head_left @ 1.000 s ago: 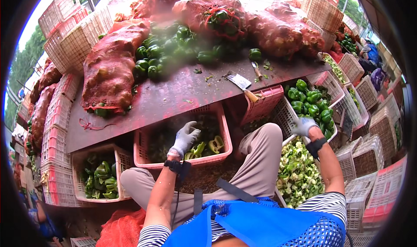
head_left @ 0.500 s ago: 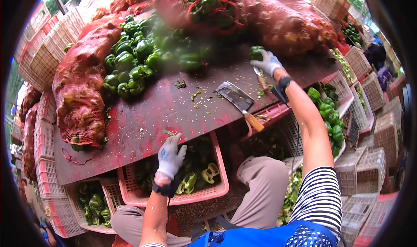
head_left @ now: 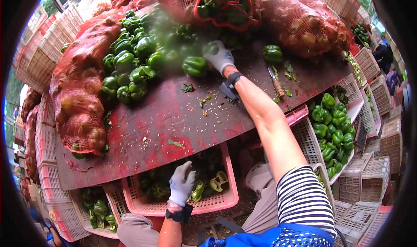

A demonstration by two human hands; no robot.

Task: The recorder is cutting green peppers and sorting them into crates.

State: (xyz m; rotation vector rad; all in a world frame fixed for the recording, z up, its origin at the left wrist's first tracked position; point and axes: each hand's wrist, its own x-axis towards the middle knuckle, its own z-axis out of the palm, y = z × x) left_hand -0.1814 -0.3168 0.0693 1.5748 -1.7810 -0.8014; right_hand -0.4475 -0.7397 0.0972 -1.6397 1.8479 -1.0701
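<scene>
My right hand point(head_left: 220, 59), in a white glove, reaches to the near edge of a heap of green bell peppers point(head_left: 126, 58). Its fingers close round a green bell pepper point(head_left: 211, 48), blurred by a smudge in the picture. Just left of it lies another bell pepper point(head_left: 194, 66). My left hand point(head_left: 181, 184), also gloved, hovers over a pink crate point(head_left: 232, 177) with cut pepper pieces point(head_left: 218, 181) inside; it is empty, fingers apart and slightly bent. A single bell pepper point(head_left: 272, 54) rests right of my right hand, near a small knife point(head_left: 276, 82) with a wooden handle.
Red mesh sacks point(head_left: 78, 95) line the left and back of the dark tabletop point(head_left: 139, 121). An opened sack point(head_left: 226, 8) shows peppers. A crate of green peppers point(head_left: 332, 131) stands at the right, by stacked crates point(head_left: 365, 181). Seeds and leaf scraps point(head_left: 187, 88) dot the tabletop.
My right hand has left the pepper beside the knife and moved left to the heap. My right forearm now covers the cleaver's place. My left hand stays over the crate.
</scene>
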